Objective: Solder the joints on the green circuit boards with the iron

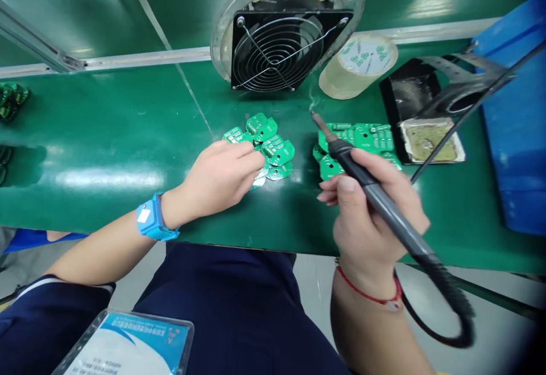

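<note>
Soldering iron (pixel 375 193), tip up-left, right hand (pixel 371 215)

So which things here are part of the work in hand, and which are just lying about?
In use:
left hand on the small green boards
right hand holding the soldering iron
second board pile

Lying about:
tape roll
fan
sponge tray
blue bin

The circuit boards (pixel 265 141) are bright green with pale silver pad rows, lying on a dark green bench mat (pixel 106 130). The soldering iron (pixel 384 204) is black. The wrist strap (pixel 151 218) is blue, the fan grille (pixel 281 50) black with silver concentric wire rings.
</note>
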### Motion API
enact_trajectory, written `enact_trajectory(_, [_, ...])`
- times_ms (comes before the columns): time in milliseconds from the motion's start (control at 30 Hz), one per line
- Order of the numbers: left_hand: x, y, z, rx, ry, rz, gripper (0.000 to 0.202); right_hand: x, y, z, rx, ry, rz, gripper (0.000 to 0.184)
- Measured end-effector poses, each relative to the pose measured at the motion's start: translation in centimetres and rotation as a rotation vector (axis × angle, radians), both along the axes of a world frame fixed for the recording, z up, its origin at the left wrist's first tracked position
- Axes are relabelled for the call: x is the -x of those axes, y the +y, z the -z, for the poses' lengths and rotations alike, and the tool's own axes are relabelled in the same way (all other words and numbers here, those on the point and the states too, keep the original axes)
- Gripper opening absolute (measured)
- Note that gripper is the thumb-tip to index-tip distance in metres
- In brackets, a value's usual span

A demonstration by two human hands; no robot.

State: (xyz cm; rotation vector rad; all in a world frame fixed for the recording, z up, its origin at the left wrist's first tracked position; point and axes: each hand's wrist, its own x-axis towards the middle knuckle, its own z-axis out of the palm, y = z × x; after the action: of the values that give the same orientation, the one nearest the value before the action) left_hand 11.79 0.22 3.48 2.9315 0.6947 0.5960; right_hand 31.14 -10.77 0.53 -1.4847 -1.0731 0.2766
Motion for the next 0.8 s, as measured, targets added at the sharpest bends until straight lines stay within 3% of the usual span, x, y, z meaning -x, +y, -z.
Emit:
enact_trajectory(100, [-0.5, -0.4, 0.6, 0.182, -0.06, -0.028, 0.019, -0.5, -0.6, 0.5, -0.079, -0.076, 0.012, 0.029])
enact_trajectory(233, [-0.4, -0.1, 0.9, 0.127, -0.172, -0.159, 0.018, -0.6, -1.2, 1.3, -0.174, -0.062, -0.01, 0.022])
enact_trajectory(367, [-0.3, 0.3, 0.9, 0.158, -0.259, -0.23, 0.016, -0.5, -1.5, 1.7, -0.164, -0.003, -0.028, 0.017])
enact_trajectory(633, [-0.5, 0.3, 1.0, 0.22, -0.286, -0.264, 0.017, 0.1, -0.9, 2.1, -0.131, 0.014, 0.029, 0.015])
enact_trajectory(800, [-0.7, 0.3, 1.2, 0.219, -0.274, -0.242, 0.016, -0.4, -1.1, 1.9, -0.126, 0.016, -0.038, 0.016])
